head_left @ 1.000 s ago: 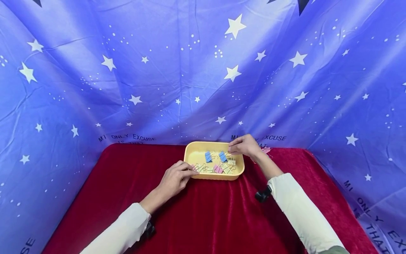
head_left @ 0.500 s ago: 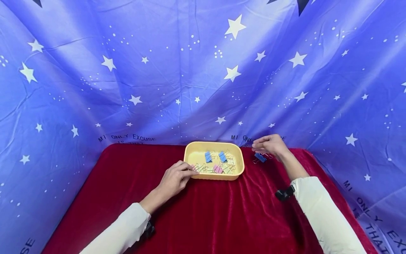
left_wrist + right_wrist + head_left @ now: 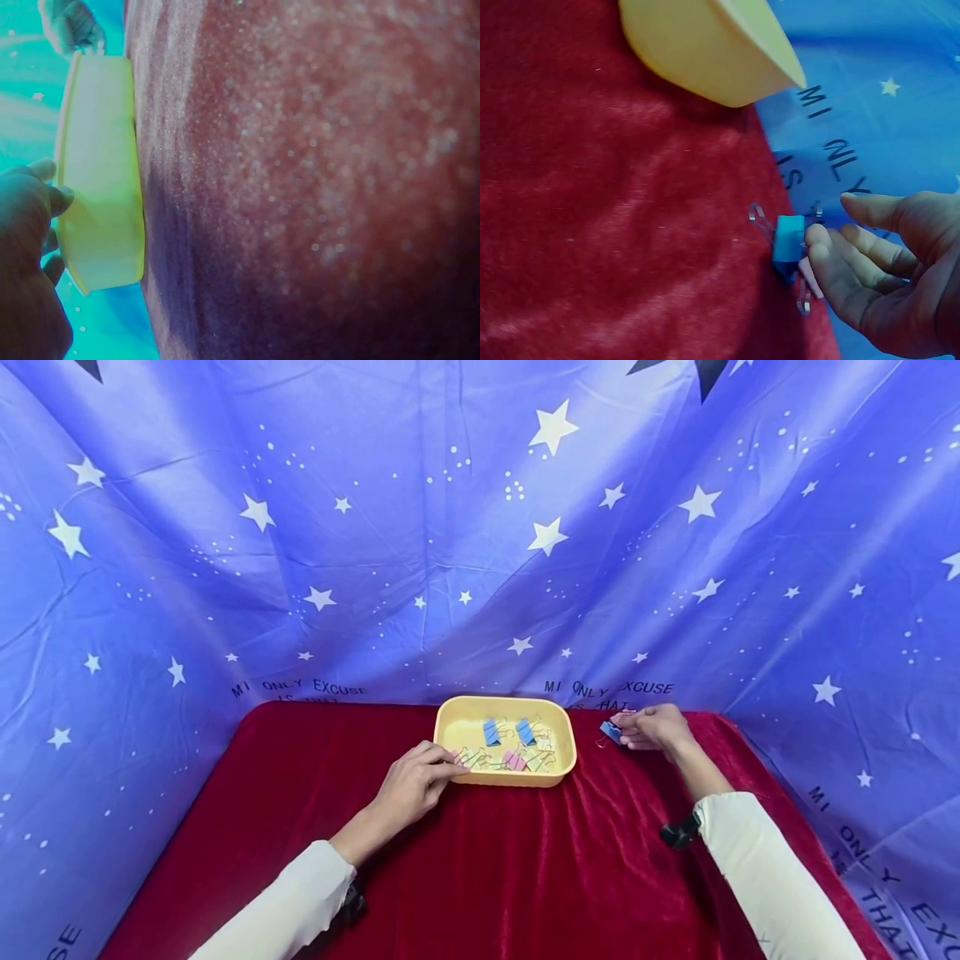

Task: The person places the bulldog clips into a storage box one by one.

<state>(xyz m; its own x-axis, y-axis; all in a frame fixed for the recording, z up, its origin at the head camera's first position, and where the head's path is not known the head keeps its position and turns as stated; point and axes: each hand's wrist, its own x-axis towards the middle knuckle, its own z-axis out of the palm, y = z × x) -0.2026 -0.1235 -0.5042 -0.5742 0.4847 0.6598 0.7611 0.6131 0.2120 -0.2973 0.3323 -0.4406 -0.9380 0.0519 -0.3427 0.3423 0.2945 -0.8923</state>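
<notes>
My left hand grips the near left rim of a yellow plastic box, thumb on the outer wall in the left wrist view. Inside lie blue binder clips, a pink binder clip and several pale ones along the near side. To the right of the box, my right hand reaches to a blue binder clip on the cloth. Its bent fingertips are right at the clip, while the thumb stands apart from them. A pink clip shows partly behind those fingers.
Dark red velvet cloth covers the table, slightly wrinkled right of the box. A blue star-printed curtain rises directly behind the table's far edge and along both sides. Black wrist straps sit at both sleeves.
My right hand has moved from over the box's right side out to the right, then lowered to the clips on the cloth. The left hand and box stay in place.
</notes>
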